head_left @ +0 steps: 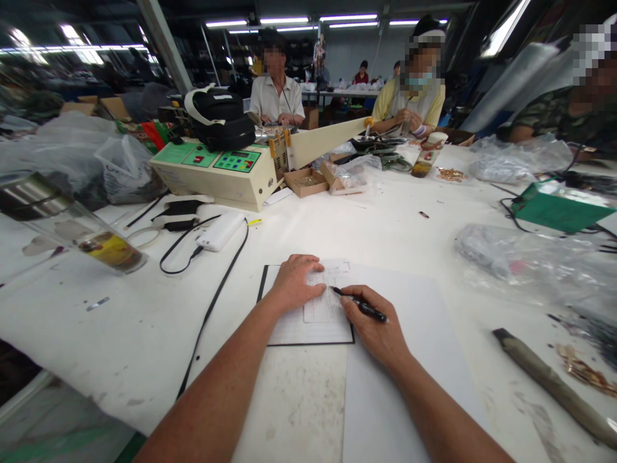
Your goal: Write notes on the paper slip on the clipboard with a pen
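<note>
My right hand [378, 321] grips a black pen [369, 310], its tip over a small sheet with handwriting [321, 311]. That sheet lies on a dark-edged notebook [299, 332] in front of me. With fingers stretched out, my left hand [295, 283] lies flat across the notebook and the left side of the written sheet. A large blank white paper [409, 373] is spread on the table, beneath my right forearm. Whether the pen tip touches the sheet I cannot tell.
A white power bank [222, 231] with a black cable and a glass bottle [106, 244] are on the left. Behind stands a beige machine [212, 173] beside a cardboard box of small parts [306, 182]. Plastic bags [520, 263] and a green box [559, 206] lie right. Several people sit across.
</note>
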Tool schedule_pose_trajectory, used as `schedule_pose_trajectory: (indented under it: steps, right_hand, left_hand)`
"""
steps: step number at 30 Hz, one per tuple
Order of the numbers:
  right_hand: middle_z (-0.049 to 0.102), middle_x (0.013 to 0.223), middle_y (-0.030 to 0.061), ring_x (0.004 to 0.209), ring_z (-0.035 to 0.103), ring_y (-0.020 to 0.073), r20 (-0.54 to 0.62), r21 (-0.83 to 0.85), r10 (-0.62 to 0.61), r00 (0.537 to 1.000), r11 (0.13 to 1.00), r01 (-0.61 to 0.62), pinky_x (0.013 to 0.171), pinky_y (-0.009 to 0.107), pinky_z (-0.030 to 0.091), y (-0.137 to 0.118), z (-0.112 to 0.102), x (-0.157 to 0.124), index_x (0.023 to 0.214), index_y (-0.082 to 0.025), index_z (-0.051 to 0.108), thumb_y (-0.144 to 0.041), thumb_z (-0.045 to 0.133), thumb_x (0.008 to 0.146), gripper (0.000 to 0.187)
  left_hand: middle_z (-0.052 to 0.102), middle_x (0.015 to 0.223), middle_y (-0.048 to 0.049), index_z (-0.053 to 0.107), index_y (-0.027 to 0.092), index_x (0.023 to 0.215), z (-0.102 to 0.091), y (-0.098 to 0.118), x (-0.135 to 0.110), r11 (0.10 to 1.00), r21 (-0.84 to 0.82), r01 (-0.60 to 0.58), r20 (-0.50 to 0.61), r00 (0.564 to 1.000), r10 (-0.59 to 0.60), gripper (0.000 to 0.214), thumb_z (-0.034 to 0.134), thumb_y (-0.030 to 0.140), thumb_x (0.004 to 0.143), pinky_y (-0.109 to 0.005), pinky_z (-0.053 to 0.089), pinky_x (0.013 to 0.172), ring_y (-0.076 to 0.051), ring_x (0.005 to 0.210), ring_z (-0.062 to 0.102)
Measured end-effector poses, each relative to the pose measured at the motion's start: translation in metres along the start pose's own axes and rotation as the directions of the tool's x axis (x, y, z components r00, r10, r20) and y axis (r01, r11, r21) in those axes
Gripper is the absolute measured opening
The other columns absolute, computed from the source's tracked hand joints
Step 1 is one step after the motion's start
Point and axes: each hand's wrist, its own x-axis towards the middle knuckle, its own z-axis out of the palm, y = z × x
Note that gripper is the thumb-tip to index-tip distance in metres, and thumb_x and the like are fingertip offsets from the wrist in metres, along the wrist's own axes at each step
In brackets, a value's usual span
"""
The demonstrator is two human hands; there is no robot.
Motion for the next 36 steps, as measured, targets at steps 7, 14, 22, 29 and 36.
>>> schedule_pose_trajectory:
  steps: [7, 14, 22, 29, 36]
  right_hand:
    - [0.073, 0.086, 0.0021, 0.075, 0.063, 0.0188, 0.0, 0.005, -0.008, 1.0, 1.0, 0.008, 0.067, 0.03, 0.047, 0.001, 0.0012, 0.0008, 0.101, -0.023, 0.076, -0.038, 0.066, 0.094, 0.019]
    - [0.073, 0.087, 0.002, 0.076, 0.063, 0.0185, -0.003, -0.01, -0.019, 1.0, 1.0, 0.019, 0.067, 0.03, 0.047, 0.0009, 0.0009, 0.0009, 0.101, -0.023, 0.077, -0.037, 0.065, 0.094, 0.019]
    - [0.073, 0.087, 0.0019, 0.075, 0.063, 0.0184, 0.003, -0.019, -0.01, 1.0, 1.0, 0.011, 0.068, 0.03, 0.048, 0.0001, -0.0002, 0.0, 0.102, -0.024, 0.076, -0.038, 0.065, 0.094, 0.02]
    - [0.073, 0.088, 0.0022, 0.076, 0.063, 0.0191, 0.0, -0.013, -0.013, 1.0, 1.0, 0.013, 0.069, 0.03, 0.048, 0.0, 0.0005, 0.0005, 0.102, -0.023, 0.076, -0.038, 0.065, 0.094, 0.019]
    - [0.075, 0.093, 0.0042, 0.08, 0.066, 0.0207, 0.006, 0.003, -0.039, 0.999, 0.999, 0.039, 0.07, 0.031, 0.05, 0.0016, 0.0004, -0.0001, 0.106, -0.023, 0.076, -0.038, 0.065, 0.095, 0.022]
  left_hand:
    - [0.067, 0.135, -0.0032, 0.074, 0.024, 0.111, 0.0004, -0.0004, 0.0001, 1.0, 0.0, 0.001, 0.0, 1.0, -0.001, 0.037, 0.082, 0.029, 0.076, -0.049, 0.043, 0.115, -0.03, 0.129, 0.053]
    - [0.067, 0.135, -0.0033, 0.073, 0.025, 0.111, -0.0002, -0.0003, -0.0001, 1.0, 0.0, -0.009, -0.003, 1.0, 0.009, 0.036, 0.082, 0.028, 0.076, -0.048, 0.043, 0.115, -0.03, 0.129, 0.054]
    - [0.067, 0.135, -0.0033, 0.073, 0.024, 0.111, 0.0003, -0.0009, 0.0, 1.0, 0.001, -0.007, -0.003, 1.0, 0.007, 0.037, 0.082, 0.028, 0.076, -0.048, 0.043, 0.115, -0.03, 0.129, 0.053]
    - [0.067, 0.136, -0.0028, 0.073, 0.025, 0.111, -0.0001, 0.0, -0.0003, 1.0, 0.002, -0.004, 0.0, 1.0, 0.004, 0.036, 0.082, 0.03, 0.076, -0.048, 0.043, 0.114, -0.03, 0.129, 0.053]
    - [0.067, 0.135, -0.0026, 0.073, 0.026, 0.11, -0.0012, 0.0009, -0.0008, 1.0, 0.001, -0.004, -0.002, 1.0, 0.004, 0.035, 0.081, 0.031, 0.076, -0.048, 0.044, 0.114, -0.03, 0.129, 0.053]
